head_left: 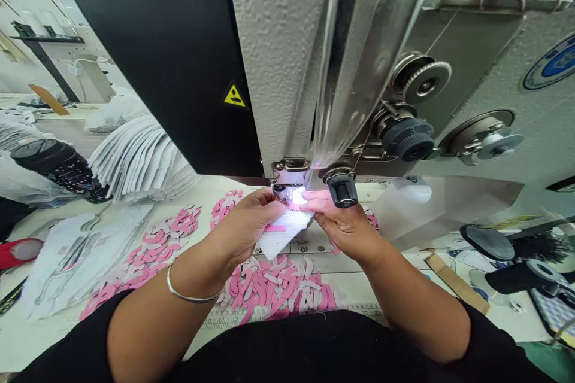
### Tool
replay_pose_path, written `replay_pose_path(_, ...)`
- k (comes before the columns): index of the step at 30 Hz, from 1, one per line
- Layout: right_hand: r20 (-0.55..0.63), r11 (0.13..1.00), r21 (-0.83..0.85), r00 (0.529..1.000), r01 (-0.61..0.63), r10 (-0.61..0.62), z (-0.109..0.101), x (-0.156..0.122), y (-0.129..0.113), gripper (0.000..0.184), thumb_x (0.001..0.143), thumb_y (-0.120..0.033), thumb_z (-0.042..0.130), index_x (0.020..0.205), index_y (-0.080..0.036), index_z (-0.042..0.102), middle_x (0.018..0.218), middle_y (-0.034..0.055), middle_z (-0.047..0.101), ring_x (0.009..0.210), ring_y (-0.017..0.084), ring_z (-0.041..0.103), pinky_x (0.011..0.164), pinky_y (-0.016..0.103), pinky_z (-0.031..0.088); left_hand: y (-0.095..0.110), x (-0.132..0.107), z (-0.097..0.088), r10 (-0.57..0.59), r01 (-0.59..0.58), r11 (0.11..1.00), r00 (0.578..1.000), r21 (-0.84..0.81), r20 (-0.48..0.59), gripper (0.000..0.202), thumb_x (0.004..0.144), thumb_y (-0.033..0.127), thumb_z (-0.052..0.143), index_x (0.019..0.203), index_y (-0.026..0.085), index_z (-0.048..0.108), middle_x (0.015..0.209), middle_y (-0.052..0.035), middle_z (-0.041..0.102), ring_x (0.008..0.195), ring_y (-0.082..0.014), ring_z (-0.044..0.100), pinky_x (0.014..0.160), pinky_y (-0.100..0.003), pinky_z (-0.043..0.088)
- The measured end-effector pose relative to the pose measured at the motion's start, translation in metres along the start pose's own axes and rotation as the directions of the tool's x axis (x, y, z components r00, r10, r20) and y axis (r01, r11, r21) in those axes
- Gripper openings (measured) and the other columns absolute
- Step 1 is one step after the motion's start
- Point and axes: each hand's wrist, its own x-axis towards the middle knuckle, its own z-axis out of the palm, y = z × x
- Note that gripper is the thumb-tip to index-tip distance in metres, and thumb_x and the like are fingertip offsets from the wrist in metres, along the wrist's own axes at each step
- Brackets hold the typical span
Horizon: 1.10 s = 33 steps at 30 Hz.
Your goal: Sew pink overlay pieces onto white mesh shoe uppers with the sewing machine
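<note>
Left hand point(245, 227): fingers curled in, pinching the left edge of a white mesh panel point(285, 233).
Right hand point(341, 221): fingertips closed on the panel's upper right corner, just below a black knob point(342, 190).
Panel: at 12 o'clock from the wrists, its top end at the presser foot point(290, 173) of the sewing machine point(278, 72), with a pink strip point(275, 228) lying across it.
Around: pink-and-white cut pieces point(278, 287) at 6 o'clock; stacked mesh panels point(144, 158) at 10 o'clock; tension dials point(408, 137) at 2 o'clock.

white mesh fabric point(284, 233) bearing a pink strip point(275, 228).
</note>
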Motion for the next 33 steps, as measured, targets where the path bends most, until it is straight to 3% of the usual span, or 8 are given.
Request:
replay_pose_path(4,-0.023,1.0,-0.024,1.0,0.008,-0.009,0.001,-0.001,-0.004,0.024,0.098,-0.021,0.053,0.11,-0.029,0.072,0.115,0.0023,0.072,0.107,0.019,0.065,0.097,0.042,0.05,-0.001,0.001,-0.005,0.029,-0.027,0.999,0.998,-0.035,0.05,0.016,0.074,0.024,0.074,0.083,0.019,0.062,0.069,0.0014,0.063,0.057,-0.0128,0.061,0.052,-0.024,0.048)
replay_pose_path(12,-0.018,0.998,-0.061,1.0,0.008,-0.009,0.0,0.001,-0.01,0.026,0.098,-0.02,0.051,0.107,-0.029,0.074,0.101,0.0027,0.073,0.101,0.019,0.066,0.097,0.042,0.051,-0.003,-0.013,-0.016,0.022,-0.012,0.995,0.995,-0.096,0.102,0.025,0.076,0.025,0.078,0.084,0.019,0.056,0.073,0.0026,0.059,0.058,-0.0086,0.056,0.05,-0.019,0.044)
replay_pose_path(19,-0.074,0.99,-0.139,0.997,0.022,-0.032,0.004,0.001,-0.016,0.025,0.098,-0.02,0.05,0.107,-0.027,0.073,0.099,0.0033,0.072,0.101,0.019,0.065,0.097,0.042,0.049,-0.009,-0.028,-0.024,-0.032,0.041,0.974,0.999,-0.225,0.043,0.034,0.077,0.023,0.079,0.103,0.019,0.058,0.092,-0.0023,0.065,0.068,-0.0101,0.061,0.056,-0.02,0.052)
replay_pose_path(23,-0.084,0.97,-0.243,0.996,0.02,-0.042,0.007,-0.003,-0.023,0.025,0.098,-0.018,0.051,0.111,-0.026,0.071,0.1,0.0038,0.073,0.101,0.021,0.064,0.095,0.043,0.049,-0.012,-0.03,-0.026,-0.04,0.041,0.969,0.999,-0.244,0.01,0.031,0.077,0.022,0.08,0.102,0.017,0.062,0.083,-0.0004,0.064,0.06,-0.0072,0.056,0.051,-0.018,0.05)
replay_pose_path(28,-0.005,0.92,-0.388,0.999,0.047,-0.053,0.008,-0.008,-0.033,0.031,0.096,-0.013,0.05,0.123,-0.019,0.065,0.106,0.0071,0.072,0.101,0.024,0.064,0.087,0.041,0.048,-0.016,-0.024,-0.029,-0.041,0.036,0.964,0.999,-0.262,-0.016,0.028,0.073,0.027,0.083,0.087,0.015,0.062,0.071,-0.0002,0.06,0.057,-0.009,0.056,0.05,-0.019,0.05)
replay_pose_path(33,0.081,0.909,-0.416,0.997,0.038,-0.005,0.007,-0.009,-0.038,0.035,0.096,-0.014,0.05,0.13,-0.017,0.06,0.11,0.0081,0.071,0.103,0.025,0.063,0.083,0.041,0.049,-0.02,-0.021,-0.029,-0.009,0.007,0.966,1.0,-0.258,-0.006,0.025,0.076,0.029,0.08,0.082,0.015,0.061,0.066,-0.0004,0.059,0.058,-0.0097,0.056,0.053,-0.02,0.05)
